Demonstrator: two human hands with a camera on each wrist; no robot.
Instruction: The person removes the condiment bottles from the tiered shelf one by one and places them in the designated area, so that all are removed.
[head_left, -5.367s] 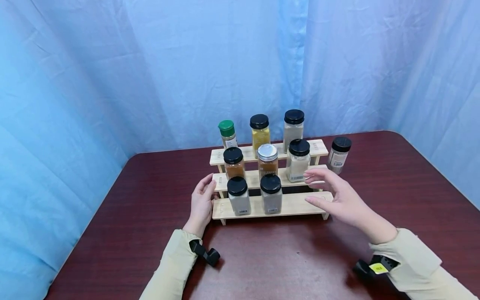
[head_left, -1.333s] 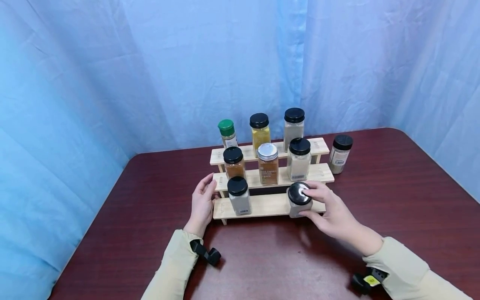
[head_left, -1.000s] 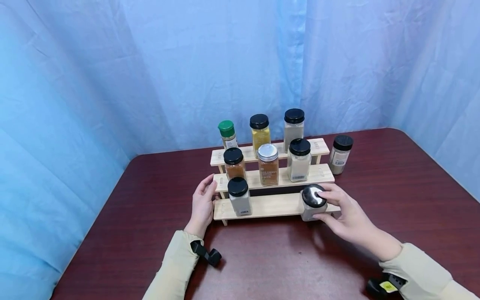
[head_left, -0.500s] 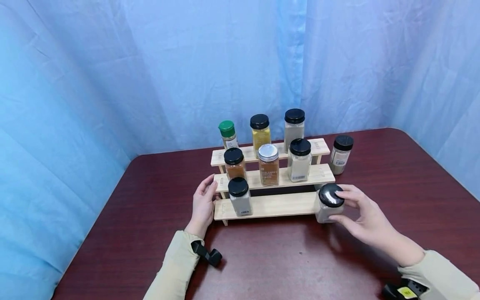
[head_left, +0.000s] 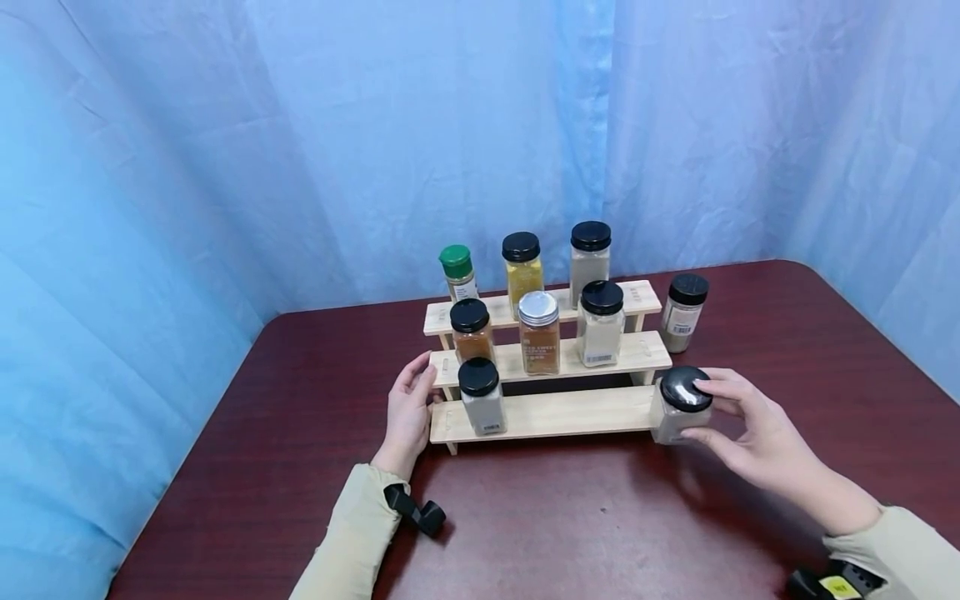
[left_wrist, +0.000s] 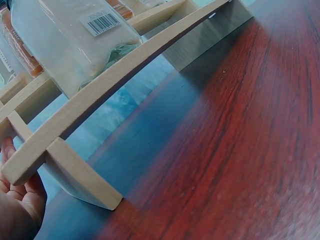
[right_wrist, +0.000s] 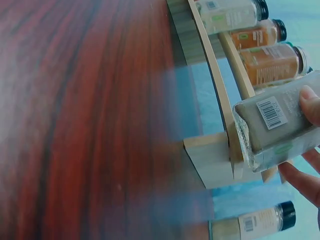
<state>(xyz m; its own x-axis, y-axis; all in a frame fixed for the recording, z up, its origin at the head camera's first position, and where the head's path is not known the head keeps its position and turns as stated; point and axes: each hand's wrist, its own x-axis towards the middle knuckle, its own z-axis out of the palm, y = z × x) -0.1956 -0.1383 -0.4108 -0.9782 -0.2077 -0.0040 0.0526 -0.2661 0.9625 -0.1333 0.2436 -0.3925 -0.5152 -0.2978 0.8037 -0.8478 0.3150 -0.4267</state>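
Observation:
My right hand (head_left: 757, 437) grips a square spice jar (head_left: 678, 412) with a black lid and pale contents, at the right end of the front shelf of the wooden rack (head_left: 577, 410). In the right wrist view, this jar (right_wrist: 275, 122) overlaps the rack end; whether its base touches the shelf I cannot tell. My left hand (head_left: 407, 408) holds the rack's left end, thumb by the middle shelf; some fingers are hidden behind the wood. Another black-lidded jar (head_left: 483, 408) stands at the left of the front shelf.
On the middle shelf stand two orange-brown jars, one silver-lidded (head_left: 540, 342), and a pale jar (head_left: 602, 333). The back shelf bears a green-capped bottle (head_left: 459, 271), a yellow jar (head_left: 523, 275) and a grey one (head_left: 590, 262). A round black-capped jar (head_left: 681, 321) stands on the table (head_left: 525, 525).
My right hand first hovered by the rack, then took the second front-shelf jar and moved it rightward to the shelf's right end. My left hand has stayed at the rack's left end.

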